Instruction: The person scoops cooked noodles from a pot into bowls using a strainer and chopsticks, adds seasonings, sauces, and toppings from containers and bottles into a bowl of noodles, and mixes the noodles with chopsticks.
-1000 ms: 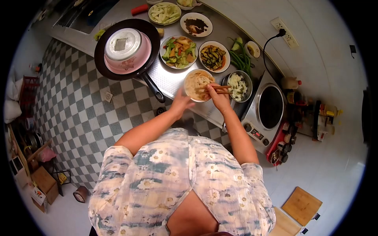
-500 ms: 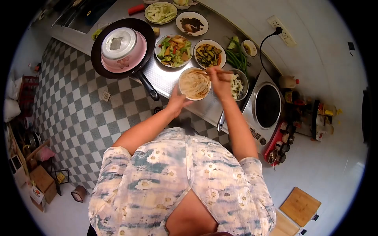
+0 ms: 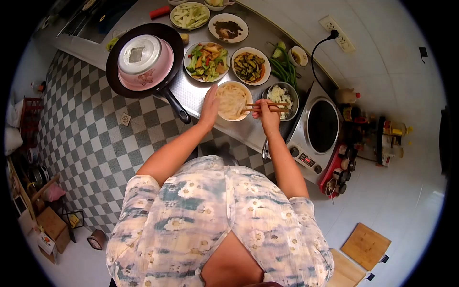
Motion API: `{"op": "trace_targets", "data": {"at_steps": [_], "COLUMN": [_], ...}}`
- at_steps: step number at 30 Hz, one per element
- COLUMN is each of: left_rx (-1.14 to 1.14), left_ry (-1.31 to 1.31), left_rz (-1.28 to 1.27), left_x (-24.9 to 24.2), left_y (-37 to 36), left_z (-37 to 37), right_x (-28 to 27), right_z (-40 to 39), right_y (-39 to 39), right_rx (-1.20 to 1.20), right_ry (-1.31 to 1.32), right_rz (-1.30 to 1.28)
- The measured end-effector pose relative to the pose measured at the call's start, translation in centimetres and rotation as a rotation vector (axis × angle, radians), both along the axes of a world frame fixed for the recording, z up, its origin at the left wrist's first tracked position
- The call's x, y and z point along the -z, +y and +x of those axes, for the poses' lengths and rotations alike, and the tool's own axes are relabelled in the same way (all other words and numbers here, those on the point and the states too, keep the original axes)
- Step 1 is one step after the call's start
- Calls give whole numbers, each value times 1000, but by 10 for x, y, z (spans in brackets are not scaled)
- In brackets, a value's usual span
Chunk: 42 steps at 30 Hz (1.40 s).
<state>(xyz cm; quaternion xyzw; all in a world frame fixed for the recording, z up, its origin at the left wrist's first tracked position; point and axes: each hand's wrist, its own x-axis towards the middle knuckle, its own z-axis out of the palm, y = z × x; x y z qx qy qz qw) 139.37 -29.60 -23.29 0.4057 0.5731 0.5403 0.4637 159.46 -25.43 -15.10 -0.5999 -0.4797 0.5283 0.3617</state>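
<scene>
A white bowl [image 3: 233, 116] of pale strips, perhaps sliced meat or noodles, stands near the counter's front edge. Along its left side lies my left hand [image 3: 208, 109], fingers stretched out flat against or right beside the wall. My right hand [image 3: 268, 114] is closed round a pair of wooden chopsticks [image 3: 279, 104], whose tips reach over the bowl's right rim into the strips. Just beyond that hand sits a metal pan [image 3: 297, 98] with chopped white and green pieces, its handle pointing toward me. My hand covers part of this pan.
Plates of mixed vegetables [image 3: 207, 62], browned slices [image 3: 250, 66], dark seasoning [image 3: 228, 27] and pale green strips [image 3: 190, 16] stand behind. At left a wok [image 3: 112, 71] holds a pink basin [image 3: 165, 71]; its handle overhangs the edge. Green peppers [image 3: 285, 71] and a cooktop [image 3: 323, 125] are at right.
My right hand has come down and the chopsticks now lie lower, across the bowl's right rim. My left hand has shifted up along the bowl's left side, fingers straighter. The view shifted slightly.
</scene>
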Motion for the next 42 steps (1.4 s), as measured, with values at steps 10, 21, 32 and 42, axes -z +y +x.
{"op": "trace_targets", "data": {"at_steps": [10,21,32,42], "left_rx": [-1,-52,-2,-40], "left_ry": [-14,-18,-2,23], "left_rz": [64,109,79,-39], "left_x": [-5,11,0,8], "left_y": [33,23,20,15], "left_z": [-7,-2,-6,-6], "right_x": [15,8,17,-60], "right_z": [-40,-12,-34,-41], "right_y": [1,-4,8,26], "right_rx": [-202,70,-280,-339], "right_ry": [-168,66,-141,-325], "right_rz": [344,-4,446,327]}}
